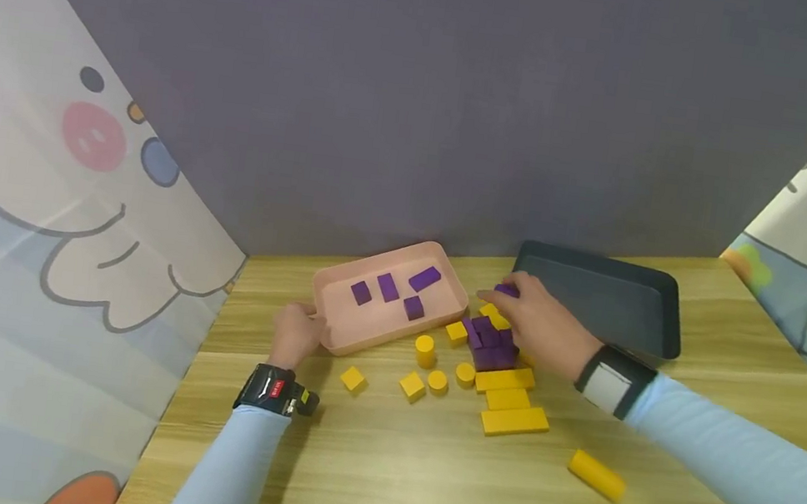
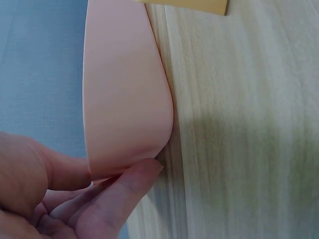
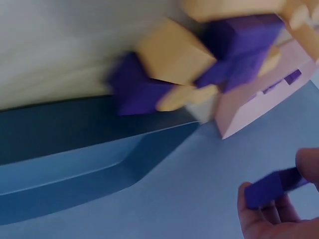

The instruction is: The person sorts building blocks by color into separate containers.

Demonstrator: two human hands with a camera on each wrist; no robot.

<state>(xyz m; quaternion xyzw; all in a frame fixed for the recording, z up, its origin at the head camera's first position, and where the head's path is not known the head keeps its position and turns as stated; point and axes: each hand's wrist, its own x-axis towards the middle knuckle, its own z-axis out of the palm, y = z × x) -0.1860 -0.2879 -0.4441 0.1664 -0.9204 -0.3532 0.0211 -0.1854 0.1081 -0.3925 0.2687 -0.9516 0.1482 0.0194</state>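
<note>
My left hand (image 1: 297, 335) pinches the near left corner of a pink tray (image 1: 370, 342). The left wrist view shows a thumb and curled fingers at the tray wall (image 2: 124, 94). Inside the tray lie several purple blocks (image 1: 387, 287), spaced apart. Between the fingers and thumb of my right hand (image 1: 549, 325) is a purple block (image 3: 266, 190), held above the table between the two trays. Just below that hand sits a heap of purple blocks (image 1: 489, 357), with yellow blocks (image 1: 504, 380) close against it.
A dark tray (image 1: 598, 297) stands at the back right, partly behind my right hand. Loose yellow cubes (image 1: 353, 379) and cylinders (image 1: 425, 351) are scattered before the pink tray. One long yellow cylinder (image 1: 597, 476) lies at the front right. A grey wall (image 1: 420, 119) rises behind the table.
</note>
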